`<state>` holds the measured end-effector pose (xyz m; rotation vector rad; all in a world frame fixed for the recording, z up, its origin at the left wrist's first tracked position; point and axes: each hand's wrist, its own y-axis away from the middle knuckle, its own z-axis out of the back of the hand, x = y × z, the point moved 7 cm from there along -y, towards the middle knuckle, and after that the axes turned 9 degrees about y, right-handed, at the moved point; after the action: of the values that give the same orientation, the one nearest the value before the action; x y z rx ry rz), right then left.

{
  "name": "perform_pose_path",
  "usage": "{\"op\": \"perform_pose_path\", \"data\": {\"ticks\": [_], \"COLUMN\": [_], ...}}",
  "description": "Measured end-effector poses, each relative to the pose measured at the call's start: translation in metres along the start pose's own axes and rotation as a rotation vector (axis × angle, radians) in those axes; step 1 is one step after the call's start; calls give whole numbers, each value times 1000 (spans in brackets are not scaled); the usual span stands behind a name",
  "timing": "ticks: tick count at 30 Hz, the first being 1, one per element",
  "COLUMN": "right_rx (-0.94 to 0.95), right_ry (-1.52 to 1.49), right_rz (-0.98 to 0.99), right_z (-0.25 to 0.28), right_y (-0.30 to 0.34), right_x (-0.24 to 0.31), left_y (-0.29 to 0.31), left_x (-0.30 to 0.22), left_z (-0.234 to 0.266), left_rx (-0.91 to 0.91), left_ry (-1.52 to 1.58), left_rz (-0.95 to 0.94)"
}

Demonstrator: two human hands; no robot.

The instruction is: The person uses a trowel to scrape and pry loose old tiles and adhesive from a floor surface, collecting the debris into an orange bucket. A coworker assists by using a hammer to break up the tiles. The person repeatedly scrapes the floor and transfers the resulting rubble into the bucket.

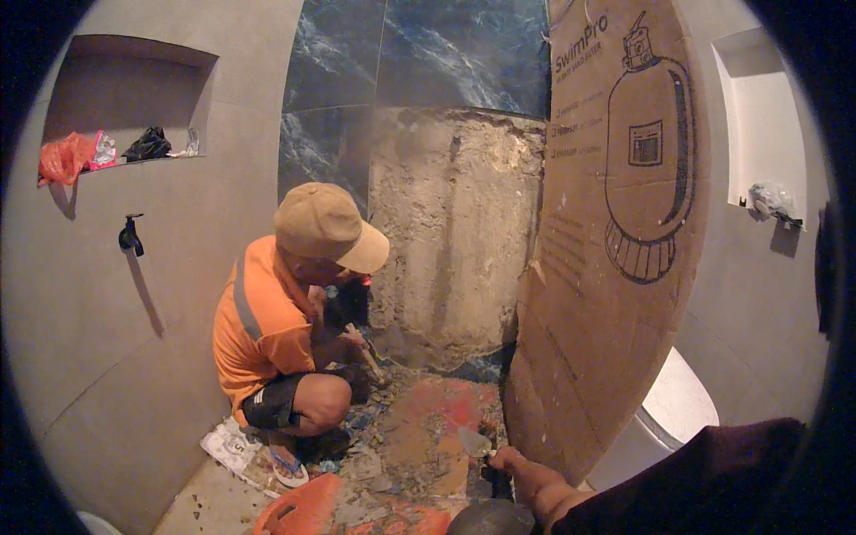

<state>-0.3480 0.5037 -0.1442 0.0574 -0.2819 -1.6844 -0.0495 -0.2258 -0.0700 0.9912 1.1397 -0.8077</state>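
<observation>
My right hand [510, 459] reaches in from the lower right, its fingers closed on a small trowel [476, 442]. The trowel's pale pointed blade is over the rubble [428, 419] on the floor. My left hand is out of view. At the left, a co-worker [276, 330] in an orange shirt and tan cap squats beside the wall. The co-worker's hand grips a tool with a light handle [367, 357], pointing down at the debris. Behind the rubble is a bare rough wall patch [450, 241], where dark blue marbled tiles [455, 58] stop above it.
A tall cardboard sheet [580, 259] leans along the right, beside a white toilet [682, 401]. An orange plastic piece [299, 506] with a slot lies at the lower front. A black tap [130, 235] juts from the left wall, below a niche holding bags [67, 159].
</observation>
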Motion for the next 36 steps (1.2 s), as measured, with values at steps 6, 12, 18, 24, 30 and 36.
{"op": "perform_pose_path", "data": {"ticks": [6,12,18,24,30,36], "right_rx": [-103,-23,121,14,-107,-15], "right_ry": [103,104,77,44,664,266], "right_rz": [-44,72,-59,-149,-27,215], "right_z": [31,15,1,-19,112,69], "right_y": [2,-13,0,12,-73,4], "right_x": [4,-8,4,5,-163,35], "left_y": [-2,-4,13,32,13,37], "left_x": [1,2,-11,-12,-29,-28], "left_z": [-2,-6,4,17,-74,-52], "left_rx": [-107,-66,-127,-185,-94,-166], "left_ry": [-115,-10,-50,-92,84,293], "left_rz": [-44,131,117,95,60,279]}}
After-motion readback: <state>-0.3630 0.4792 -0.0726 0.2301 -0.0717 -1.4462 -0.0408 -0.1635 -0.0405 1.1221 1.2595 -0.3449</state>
